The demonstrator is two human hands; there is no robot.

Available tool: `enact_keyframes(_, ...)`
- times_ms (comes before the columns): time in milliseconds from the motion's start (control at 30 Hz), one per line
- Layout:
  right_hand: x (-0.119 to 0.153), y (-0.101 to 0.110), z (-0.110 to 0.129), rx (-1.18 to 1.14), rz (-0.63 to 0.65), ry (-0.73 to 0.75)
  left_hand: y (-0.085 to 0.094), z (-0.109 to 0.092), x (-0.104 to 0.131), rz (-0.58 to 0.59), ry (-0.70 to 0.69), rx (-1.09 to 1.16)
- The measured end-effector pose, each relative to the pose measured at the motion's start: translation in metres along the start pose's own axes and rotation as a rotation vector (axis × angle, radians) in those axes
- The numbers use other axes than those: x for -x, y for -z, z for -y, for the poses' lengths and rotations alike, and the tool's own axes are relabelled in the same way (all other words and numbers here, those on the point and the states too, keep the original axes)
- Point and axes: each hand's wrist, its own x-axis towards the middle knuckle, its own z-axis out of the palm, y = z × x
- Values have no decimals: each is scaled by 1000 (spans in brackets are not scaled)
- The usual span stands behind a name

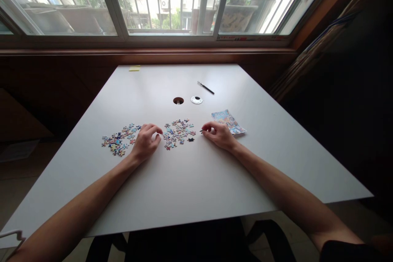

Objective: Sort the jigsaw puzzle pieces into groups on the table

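Two loose groups of small jigsaw pieces lie on the white table. My left hand (147, 141) rests between the left pile (118, 141) and the middle pile (178, 131), thumb and forefinger apart, nothing visible between them. To the right of the middle pile, my right hand (219, 134) pinches a small puzzle piece (202, 131) between thumb and fingertips. A colourful picture sheet (230, 120) lies just behind that hand, partly covered by it. One dark piece (190, 140) sits at the near right edge of the middle pile.
Behind the pieces are a round hole (178, 100) in the white table (184, 188), a round cover (196, 100) and a black pen (206, 87). Yellow sticky notes (134, 68) lie at the far left corner. A barred window stands beyond.
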Motion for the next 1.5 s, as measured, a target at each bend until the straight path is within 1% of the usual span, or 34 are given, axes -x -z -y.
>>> enact_keyframes(433,-4,1,4,79,28,18,0,2,-2,33,26,6)
enact_keyframes(733,-4,0,1,94,17,41,3,1,-5,48,118,38)
enact_keyframes(833,-5,-1,3,84,9,30,3,3,-5,71,99,14)
enact_keyframes(933,-6,-1,6,75,15,14,1,2,-5,98,40,-22)
enact_keyframes(1067,-8,-1,9,63,17,-6,-3,-2,-5,166,-51,-151)
enact_keyframes(1167,-9,-1,8,57,22,-9,-5,-7,-6,196,-58,-239)
enact_keyframes(1233,-9,-1,8,50,27,-10,-6,-9,-7,192,-43,-243)
enact_keyframes(1300,-9,0,7,45,29,-8,-5,-9,-8,164,-26,-213)
enact_keyframes(1500,-9,3,0,18,9,-28,-4,-2,-10,59,37,-43)
